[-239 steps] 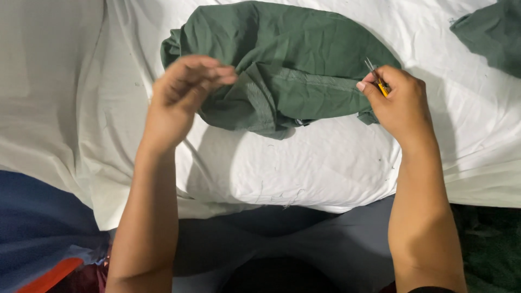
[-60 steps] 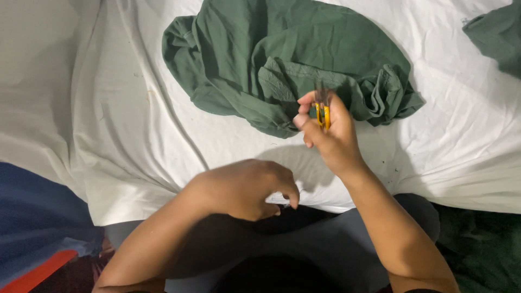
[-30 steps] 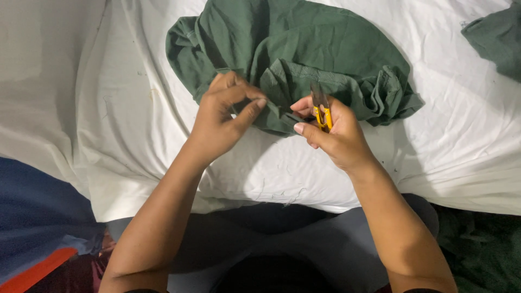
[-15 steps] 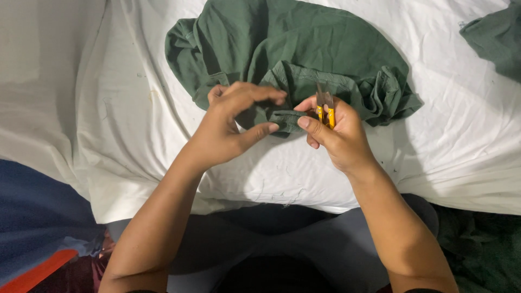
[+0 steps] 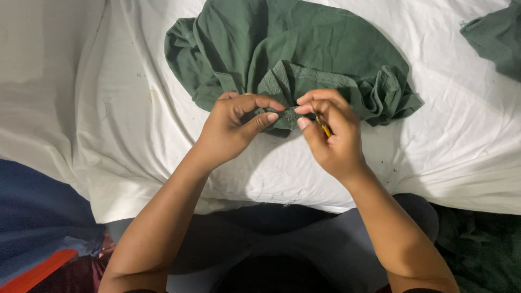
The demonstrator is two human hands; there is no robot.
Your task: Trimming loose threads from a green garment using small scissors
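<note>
Looking down from the head camera, two bare forearms reach up from the bottom of the frame to the centre. The left hand [image 5: 234,126] has its grip pressed together, thumb against forefinger, pinching the lower edge of a crumpled dark green garment [image 5: 304,59] that lies at the upper centre of the frame on a white sheet [image 5: 434,157]. The right hand [image 5: 332,135], just beside the left, has its grip closed around a small yellow-handled tool [image 5: 324,129], mostly hidden by the fingers, so its kind cannot be told; the fingertips of both hands almost meet at the fabric edge. A second piece of green cloth [image 5: 496,35] lies at the upper right corner, well apart. Blue fabric with an orange stripe [image 5: 38,239] fills the lower left. Grey-clad legs [image 5: 271,239] show between the arms at the bottom. More dark green cloth [image 5: 483,249] sits at the lower right.
</note>
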